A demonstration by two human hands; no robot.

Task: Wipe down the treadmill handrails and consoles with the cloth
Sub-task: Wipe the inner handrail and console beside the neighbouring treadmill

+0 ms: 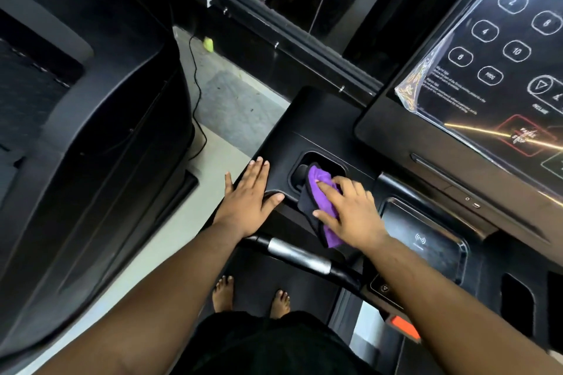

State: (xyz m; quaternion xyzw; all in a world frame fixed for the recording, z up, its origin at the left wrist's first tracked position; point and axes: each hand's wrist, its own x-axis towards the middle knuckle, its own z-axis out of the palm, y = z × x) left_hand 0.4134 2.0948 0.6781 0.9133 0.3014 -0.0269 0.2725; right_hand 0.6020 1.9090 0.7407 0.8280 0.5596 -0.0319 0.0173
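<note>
A purple cloth (320,179) with a dark edge lies on the black treadmill console (307,131), half over the rim of a cup-holder recess (320,160). My right hand (350,213) presses flat on the cloth, fingers spread over it. Flat on the console's left corner rests my left hand (248,198), fingers apart and holding nothing. A handrail with a silver sensor grip (300,256) runs just below both hands. The glossy control panel (493,49) with numbered buttons rises at the upper right, partly under plastic film.
A second black treadmill (91,131) stands to the left across a strip of grey floor (231,106) with a black cable and a small yellow-green object (208,44). A phone tray (426,240) sits right of the cloth. My bare feet (253,295) stand on the belt.
</note>
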